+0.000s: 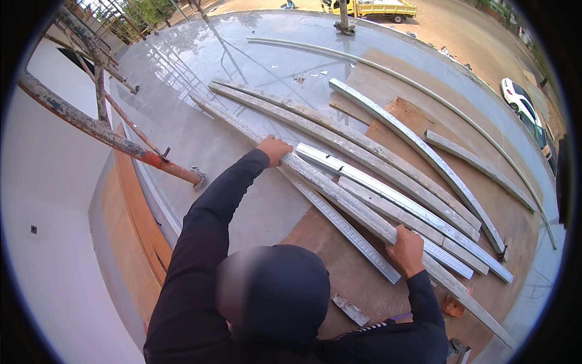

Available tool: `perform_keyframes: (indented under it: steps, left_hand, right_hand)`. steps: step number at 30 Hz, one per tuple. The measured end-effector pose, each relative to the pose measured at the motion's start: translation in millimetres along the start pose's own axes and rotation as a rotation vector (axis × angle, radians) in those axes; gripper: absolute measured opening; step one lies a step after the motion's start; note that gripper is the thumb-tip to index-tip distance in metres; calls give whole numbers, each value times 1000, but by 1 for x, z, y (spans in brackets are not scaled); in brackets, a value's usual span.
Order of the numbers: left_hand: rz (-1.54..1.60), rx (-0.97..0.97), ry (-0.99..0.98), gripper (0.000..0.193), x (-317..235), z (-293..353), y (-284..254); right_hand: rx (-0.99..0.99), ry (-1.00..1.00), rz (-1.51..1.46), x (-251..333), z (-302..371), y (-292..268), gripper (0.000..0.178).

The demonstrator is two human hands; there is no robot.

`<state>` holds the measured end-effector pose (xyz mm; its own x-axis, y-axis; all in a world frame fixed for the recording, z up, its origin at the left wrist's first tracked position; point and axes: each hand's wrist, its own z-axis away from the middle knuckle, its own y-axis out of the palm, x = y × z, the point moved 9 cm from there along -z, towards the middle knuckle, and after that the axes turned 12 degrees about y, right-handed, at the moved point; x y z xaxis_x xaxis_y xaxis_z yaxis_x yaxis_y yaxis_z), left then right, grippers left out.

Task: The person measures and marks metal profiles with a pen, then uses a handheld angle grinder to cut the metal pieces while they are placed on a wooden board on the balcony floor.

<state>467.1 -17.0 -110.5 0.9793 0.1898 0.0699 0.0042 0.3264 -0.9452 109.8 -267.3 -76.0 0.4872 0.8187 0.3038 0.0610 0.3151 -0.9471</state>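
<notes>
Both of my hands grip one long grey bar (339, 191), crusted with what looks like dried cement, running slantwise from upper left to lower right. My left hand (274, 150) is closed around it near the upper part. Farther down, my right hand (405, 250) wraps over the same bar. Below it lies a ribbed metal strip (345, 229). A shiny metal channel (394, 206) lies just beyond, beside two crusted grey bars (351, 142). A curved-looking metal bar (418, 148) rests farther right. The undersides of my fingers are hidden.
A rusty scaffold pipe (109, 130) juts in at left beside a white wall (48, 182). Orange-brown boards (136, 200) lean along it. A thin pale pipe (448, 94) and a short bar (479, 170) lie right. A yellow truck (382, 9) and white car (519, 100) stand beyond.
</notes>
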Motion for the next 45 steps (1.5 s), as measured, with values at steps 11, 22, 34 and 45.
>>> perform_keyframes:
  steps: [11,22,34,45]
  left_hand:
    - [14,124,18,88,-28,-27,-32]
    - [371,-185,470,62,-301,-106,-92]
    - [308,-31,418,46,-310,-127,-89]
    - [264,-21,423,66,-340,-131,-97]
  right_hand:
    - [-43,32,14,7,-1,-7,31]
    - [-384,-55,-28,-5,30,-25,26]
    - [-116,1034,-387,-198,275,20,33]
    - [-58,1224,-800,-233,289,82,27]
